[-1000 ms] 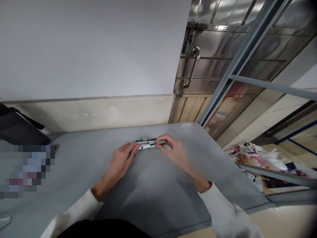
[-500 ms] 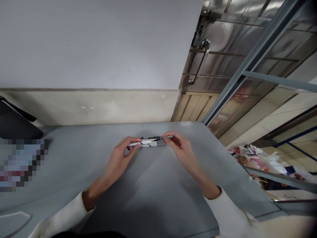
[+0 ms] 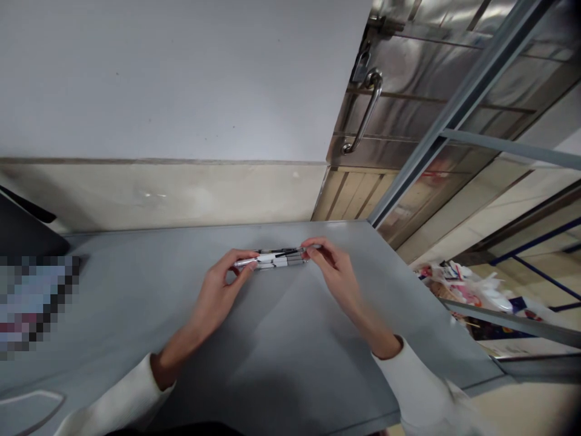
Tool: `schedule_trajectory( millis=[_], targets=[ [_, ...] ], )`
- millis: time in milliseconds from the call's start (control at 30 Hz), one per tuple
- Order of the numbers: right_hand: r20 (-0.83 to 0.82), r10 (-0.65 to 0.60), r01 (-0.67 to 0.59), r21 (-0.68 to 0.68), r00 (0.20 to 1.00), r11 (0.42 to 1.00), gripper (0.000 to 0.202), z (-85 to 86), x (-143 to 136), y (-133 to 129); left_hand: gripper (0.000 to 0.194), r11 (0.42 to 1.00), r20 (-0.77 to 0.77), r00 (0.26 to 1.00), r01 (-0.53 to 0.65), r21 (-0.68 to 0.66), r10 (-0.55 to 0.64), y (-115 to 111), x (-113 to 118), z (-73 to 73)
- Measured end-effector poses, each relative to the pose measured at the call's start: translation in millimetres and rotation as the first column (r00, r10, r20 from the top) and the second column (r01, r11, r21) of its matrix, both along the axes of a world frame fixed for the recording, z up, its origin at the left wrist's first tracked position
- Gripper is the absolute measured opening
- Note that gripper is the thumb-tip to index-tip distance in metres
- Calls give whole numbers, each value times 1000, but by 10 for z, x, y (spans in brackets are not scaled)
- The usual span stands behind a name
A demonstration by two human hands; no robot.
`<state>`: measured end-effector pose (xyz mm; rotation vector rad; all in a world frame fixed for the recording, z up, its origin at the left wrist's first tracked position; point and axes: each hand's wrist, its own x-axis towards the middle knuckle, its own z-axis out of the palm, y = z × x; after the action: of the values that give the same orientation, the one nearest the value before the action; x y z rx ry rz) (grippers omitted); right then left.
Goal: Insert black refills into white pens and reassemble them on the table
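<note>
In the head view, a white pen barrel (image 3: 266, 258) is held at the centre of the frame, its left end pinched between thumb and fingers of the left hand (image 3: 220, 287). By the right hand (image 3: 334, 269), also closed to a fingertip pinch, a slim dark-tipped piece (image 3: 287, 252) is held, pointed left toward the barrel; whether the two are touching cannot be told. Other pens (image 3: 295, 262) are seen close by, on the grey table (image 3: 281, 351).

The step in hand is judged to be the handling of a pen in two parts, fitted or drawn apart. For the next move, a steady left grip and careful alignment by the right would be called for.

No brand or writing can be read: the pens' markings are too small, the object (image 3: 34, 303) at the left edge is pixelated, and the packaging (image 3: 476, 287) at lower right is blurred.
</note>
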<state>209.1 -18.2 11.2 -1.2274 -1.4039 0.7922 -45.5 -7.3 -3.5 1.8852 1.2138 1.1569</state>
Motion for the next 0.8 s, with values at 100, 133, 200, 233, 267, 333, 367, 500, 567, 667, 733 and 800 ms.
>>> schedule_trajectory(
  millis=[100, 133, 200, 233, 267, 333, 367, 500, 567, 667, 733, 800],
  targets=[
    [-18, -28, 28, 10, 999, 1000, 23, -14, 8, 4, 23, 999, 6, 1000, -13, -39, 13, -14, 7, 38],
    [-23, -40, 41, 14, 999, 999, 22, -17, 10, 4, 23, 999, 11, 1000, -15, -45, 16, -16, 9, 46],
    [-30, -68, 68, 25, 997, 997, 21, -21, 17, 5, 23, 999, 22, 1000, -21, -50, 22, -16, 10, 52],
    [-33, -78, 79, 30, 996, 996, 20, -22, 21, 6, 23, 998, 26, 999, -25, -52, 26, -14, 9, 50],
    [-34, -85, 87, 34, 996, 996, 20, -23, 26, 6, 24, 998, 29, 999, -29, -53, 30, -12, 8, 45],
    [-38, -96, 97, 33, 995, 995, 20, -23, 33, 5, 24, 998, 33, 999, -26, -57, 28, -7, 3, 31],
    [-39, -99, 100, 30, 994, 994, 21, -23, 36, 4, 25, 998, 35, 999, -22, -61, 24, -4, 1, 24],
    [-45, -126, 126, 19, 991, 992, 21, -19, 49, 4, 25, 997, 36, 999, -21, -72, 24, 2, -4, 14],
    [-57, -135, 137, 21, 989, 990, 22, -22, 57, 9, 24, 997, 32, 999, -28, -72, 30, 1, -6, 22],
    [-79, -132, 135, 36, 988, 990, 22, -30, 68, 21, 24, 997, 23, 999, -36, -75, 38, -1, -6, 38],
    [-87, -132, 136, 43, 987, 990, 21, -32, 72, 24, 25, 996, 21, 999, -38, -79, 40, -2, -6, 42],
    [-88, -136, 140, 46, 987, 989, 21, -29, 76, 22, 26, 996, 23, 999, -38, -79, 40, -1, -6, 40]
  ],
)
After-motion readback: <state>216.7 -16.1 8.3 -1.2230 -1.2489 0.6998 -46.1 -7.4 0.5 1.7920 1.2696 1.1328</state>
